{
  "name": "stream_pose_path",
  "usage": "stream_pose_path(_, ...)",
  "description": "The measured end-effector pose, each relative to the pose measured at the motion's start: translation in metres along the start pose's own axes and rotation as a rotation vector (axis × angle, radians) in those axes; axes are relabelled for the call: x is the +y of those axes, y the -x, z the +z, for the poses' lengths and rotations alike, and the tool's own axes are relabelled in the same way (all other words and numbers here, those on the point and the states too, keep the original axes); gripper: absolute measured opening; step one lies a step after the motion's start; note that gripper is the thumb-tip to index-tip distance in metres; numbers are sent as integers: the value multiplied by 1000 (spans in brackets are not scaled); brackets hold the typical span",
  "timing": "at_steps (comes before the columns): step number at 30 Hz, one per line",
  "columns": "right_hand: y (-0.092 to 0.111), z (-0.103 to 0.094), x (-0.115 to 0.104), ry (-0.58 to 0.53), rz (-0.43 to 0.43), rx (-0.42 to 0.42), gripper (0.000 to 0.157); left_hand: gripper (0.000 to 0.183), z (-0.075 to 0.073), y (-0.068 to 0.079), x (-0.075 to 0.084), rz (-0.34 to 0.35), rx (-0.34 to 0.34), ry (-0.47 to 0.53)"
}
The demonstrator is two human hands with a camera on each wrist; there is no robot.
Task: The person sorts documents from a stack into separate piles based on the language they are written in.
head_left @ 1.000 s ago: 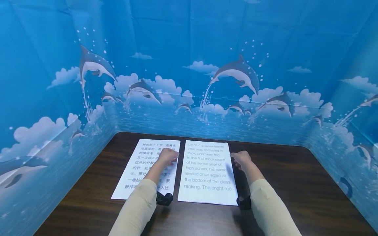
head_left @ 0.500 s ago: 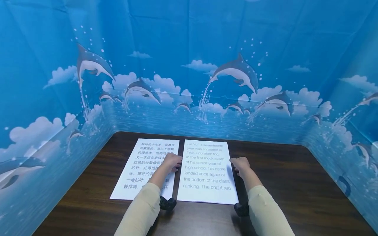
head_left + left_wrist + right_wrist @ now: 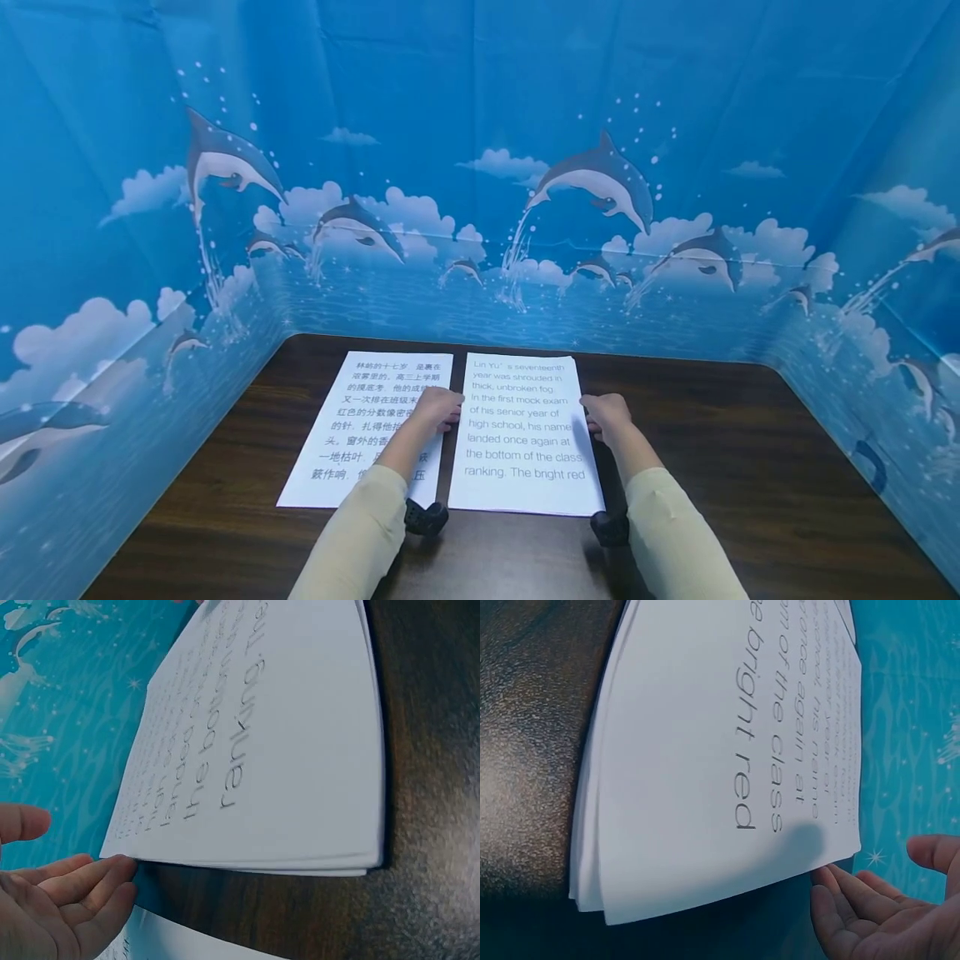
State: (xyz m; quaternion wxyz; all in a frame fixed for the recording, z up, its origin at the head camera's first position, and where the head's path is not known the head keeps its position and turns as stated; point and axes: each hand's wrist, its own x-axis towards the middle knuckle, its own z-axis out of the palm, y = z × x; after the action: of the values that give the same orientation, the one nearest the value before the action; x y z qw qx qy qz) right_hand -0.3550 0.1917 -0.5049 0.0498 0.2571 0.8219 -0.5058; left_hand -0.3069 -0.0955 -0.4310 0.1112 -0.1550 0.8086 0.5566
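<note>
A stack of white paper [image 3: 525, 498] printed with large English text lies between the two hands. At its left edge is my left hand [image 3: 437, 408], its fingertips right at the paper and its thumb [image 3: 26, 823] held apart. Beneath that hand lies a sheet with Chinese text [image 3: 296, 493], partly hidden by the hand and forearm. My right hand [image 3: 609, 415] touches the stack's right edge with its fingertips [image 3: 821, 879], thumb raised away from them. The sheets' edges are slightly uneven in both wrist views; the right hand's shadow falls on the top page.
The dark wooden table [image 3: 750, 467] extends on both sides and in front of the papers. A blue curtain with dolphins [image 3: 480, 292] encloses its back and sides. Black wrist devices [image 3: 426, 518] sit under both cream sleeves [image 3: 678, 533].
My left hand has moved right, from over the Chinese sheet to the English stack's left edge. The right hand has shifted slightly down and left to the right edge.
</note>
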Motion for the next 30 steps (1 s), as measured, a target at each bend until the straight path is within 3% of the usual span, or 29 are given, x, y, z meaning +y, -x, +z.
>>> stream_pose_path(8, -9, 1, -4, -25, -15, 13, 45, 40, 0, 6, 10, 16, 0, 4)
stream_pose_path(12, -11, 1, 0, -77, -36, 21, 43, 36, 1, 5, 9, 20, 8, 84)
stream_pose_path(16, 27, -6, -17, -107, -17, 14, 36, 38, 5, 3, 5, 6, 13, 157)
stream_pose_path(19, 71, -16, -36, -77, 0, -3, 32, 43, 8, 2, 0, 3, 14, 139)
stream_pose_path(21, 88, -20, -40, -34, -22, -19, 33, 43, 10, 2, -3, 16, 9, 116)
stream_pose_path(24, 97, -23, -40, 5, -38, -22, 31, 37, 13, 2, -7, 39, 6, 78)
stream_pose_path(30, 93, -21, -33, 25, -47, -16, 27, 35, 17, -1, -15, 103, 21, -4)
